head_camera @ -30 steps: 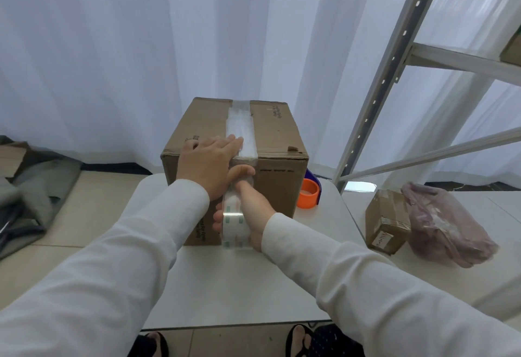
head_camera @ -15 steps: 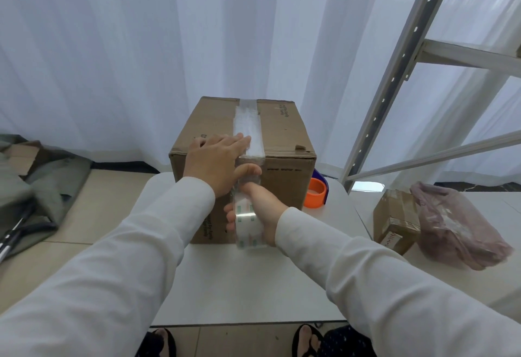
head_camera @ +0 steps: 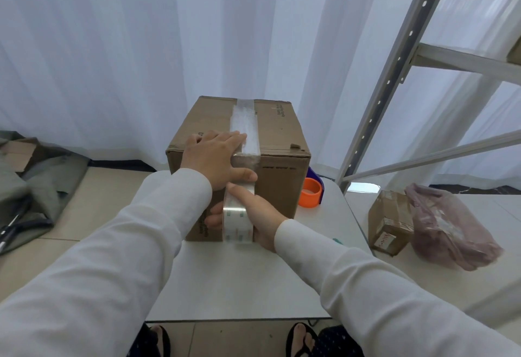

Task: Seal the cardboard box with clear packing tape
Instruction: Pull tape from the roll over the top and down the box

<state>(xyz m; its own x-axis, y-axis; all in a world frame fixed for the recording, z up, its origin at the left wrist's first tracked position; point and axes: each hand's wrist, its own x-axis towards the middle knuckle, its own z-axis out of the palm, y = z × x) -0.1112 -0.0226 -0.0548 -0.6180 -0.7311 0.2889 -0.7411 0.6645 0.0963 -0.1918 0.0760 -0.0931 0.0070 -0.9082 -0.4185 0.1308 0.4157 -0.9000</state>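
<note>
A brown cardboard box point(head_camera: 279, 131) stands on a small white table point(head_camera: 239, 280). A strip of clear tape point(head_camera: 244, 131) runs along its top seam and over the near edge. My left hand point(head_camera: 214, 156) lies flat over the box's near top edge, fingers straight on the tape, thumb on the front face. My right hand point(head_camera: 253, 213) grips the clear tape roll point(head_camera: 236, 221) against the box's front face, low down. Tape stretches from the roll up to the edge.
An orange and blue tape dispenser point(head_camera: 311, 194) sits on the table right of the box. A small cardboard parcel point(head_camera: 387, 221) and a pinkish plastic bag point(head_camera: 448, 227) lie at right. A metal shelf frame point(head_camera: 394, 69) rises behind. Grey cloth point(head_camera: 33, 176) covers the floor left.
My right hand has drawn the tape roll a little lower down the front face. My left hand stays pressed on the near top edge.
</note>
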